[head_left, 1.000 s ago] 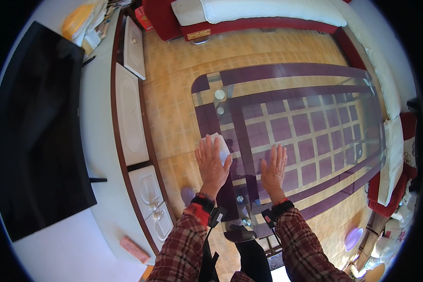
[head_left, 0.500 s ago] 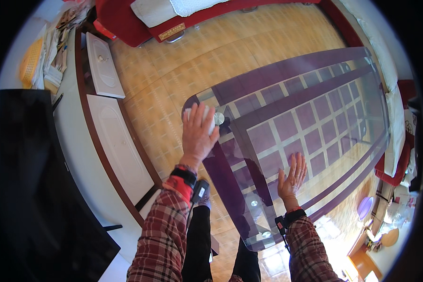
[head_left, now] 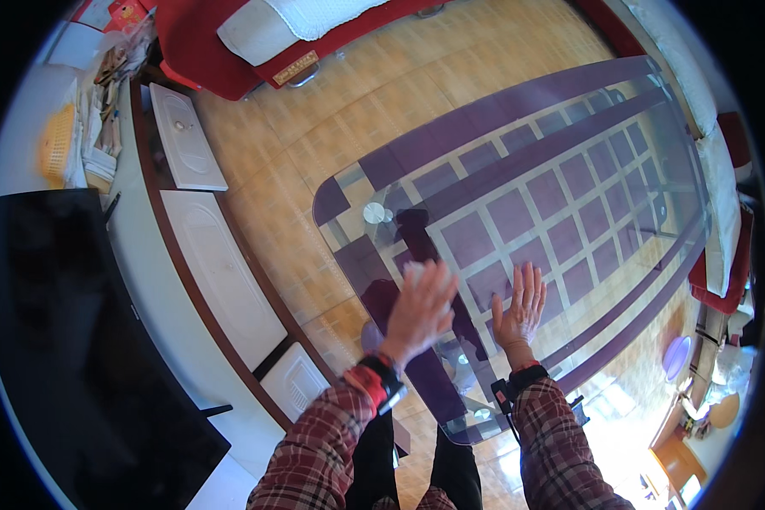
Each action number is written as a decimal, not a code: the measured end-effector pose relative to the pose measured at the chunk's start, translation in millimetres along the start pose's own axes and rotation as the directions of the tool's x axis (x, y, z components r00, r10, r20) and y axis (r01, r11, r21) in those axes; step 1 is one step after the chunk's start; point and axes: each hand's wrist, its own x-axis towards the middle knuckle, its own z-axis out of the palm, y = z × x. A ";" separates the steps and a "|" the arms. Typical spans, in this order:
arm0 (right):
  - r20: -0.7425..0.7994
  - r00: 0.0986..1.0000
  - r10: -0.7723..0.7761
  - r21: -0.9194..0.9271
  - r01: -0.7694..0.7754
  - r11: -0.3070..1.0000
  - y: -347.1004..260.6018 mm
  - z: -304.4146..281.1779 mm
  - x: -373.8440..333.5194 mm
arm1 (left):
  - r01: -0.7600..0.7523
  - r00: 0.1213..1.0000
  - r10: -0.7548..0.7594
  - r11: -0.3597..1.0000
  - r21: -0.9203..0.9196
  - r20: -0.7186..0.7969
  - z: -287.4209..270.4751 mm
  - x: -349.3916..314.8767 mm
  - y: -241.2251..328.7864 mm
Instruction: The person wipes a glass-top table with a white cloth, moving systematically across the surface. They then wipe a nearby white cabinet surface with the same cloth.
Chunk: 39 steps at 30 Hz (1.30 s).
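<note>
My left hand, blurred by motion, is over the near-left part of the glass coffee table. A bit of white cloth shows at its fingertips; the palm and fingers hide the rest, and I cannot tell whether it is fabric or paper. Farther right, my right hand lies flat on the glass with fingers stretched and nothing in it. Purple bands and a grid of purple squares pattern the table. Both wrists wear dark straps, the right one with a small black device.
A long cabinet with white drawers runs along the left, bearing a black television and a yellow basket. Red sofas stand at the far side and right. A purple basin is on the tiled floor at right.
My left hand has slid from the table's far-left corner toward me and to the right, the white cloth moving with it. My right hand stays on nearly the same spot of glass.
</note>
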 end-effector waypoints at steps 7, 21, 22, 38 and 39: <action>0.009 1.000 0.012 0.010 -0.012 1.000 1.3 1.8 0.4 | 0.003 0.997 0.004 0.996 0.092 -0.076 -20.3 22.3 -66.2; 0.015 1.000 0.024 0.022 -0.025 0.999 1.2 0.7 2.1 | -0.200 0.976 0.205 0.977 -0.072 0.079 -0.6 -34.2 49.9; 0.004 1.000 0.020 0.019 -0.020 1.000 1.3 0.6 1.7 | -0.240 0.957 0.253 0.966 -0.099 0.146 4.3 -32.6 41.9; 0.022 0.999 0.043 0.042 -0.044 0.998 1.2 -2.2 1.1 | 0.269 0.926 -0.230 0.958 0.098 -0.298 -35.0 171.2 -128.7; 0.037 0.998 0.049 0.049 -0.051 0.998 1.0 -2.7 1.7 | 0.260 0.934 -0.221 0.959 0.113 -0.280 -29.2 158.5 -116.5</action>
